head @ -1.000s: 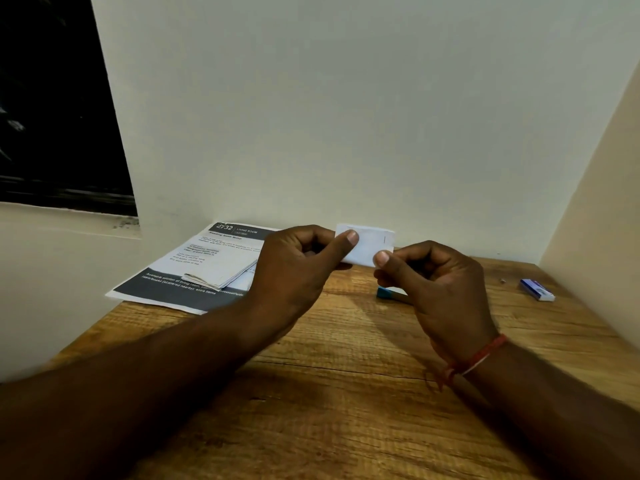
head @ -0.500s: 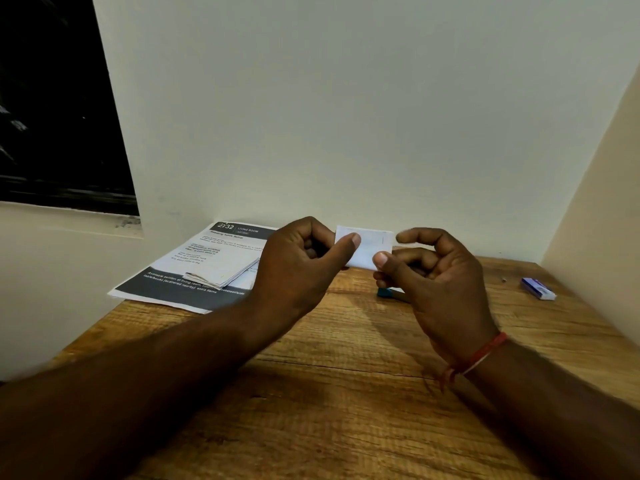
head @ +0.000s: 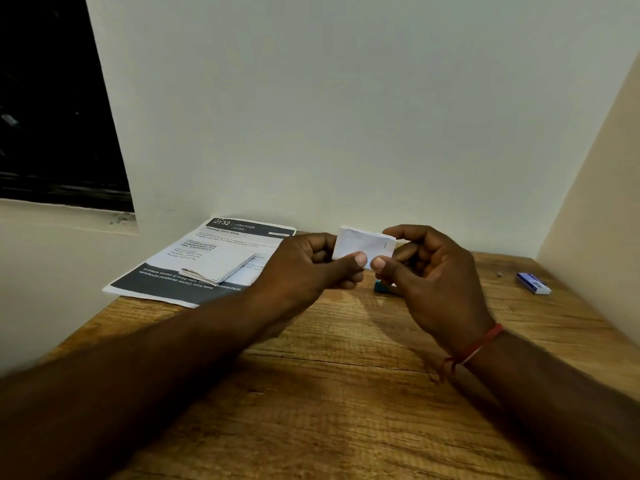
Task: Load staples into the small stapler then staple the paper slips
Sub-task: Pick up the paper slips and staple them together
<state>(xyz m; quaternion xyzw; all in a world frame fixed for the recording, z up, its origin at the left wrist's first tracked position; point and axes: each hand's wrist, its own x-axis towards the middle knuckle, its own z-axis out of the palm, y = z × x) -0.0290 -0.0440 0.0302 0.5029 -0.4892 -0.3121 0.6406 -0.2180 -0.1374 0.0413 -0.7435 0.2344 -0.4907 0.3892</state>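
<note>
A small white paper slip (head: pixel 363 243) is held up above the wooden table (head: pixel 346 393), with a staple visible near its right edge. My left hand (head: pixel 311 268) pinches its lower left part between thumb and fingers. My right hand (head: pixel 433 282) pinches its lower right part, the thumb in front and the index finger curled over the top right corner. Below the slip, a teal small stapler (head: pixel 381 287) lies on the table, mostly hidden behind my right hand. A blue and white staple box (head: pixel 533 283) lies at the far right.
A printed sheet (head: pixel 207 258) lies at the back left of the table with a folded stack of paper slips (head: pixel 221 270) on it. Walls close the table in behind and on the right. A dark window (head: pixel 52 98) is at the upper left.
Both hands shifted slightly right with the slip. My right index finger, lifted half a second ago, has come down over the slip's top right corner, and both thumbs now meet at the lower edge.
</note>
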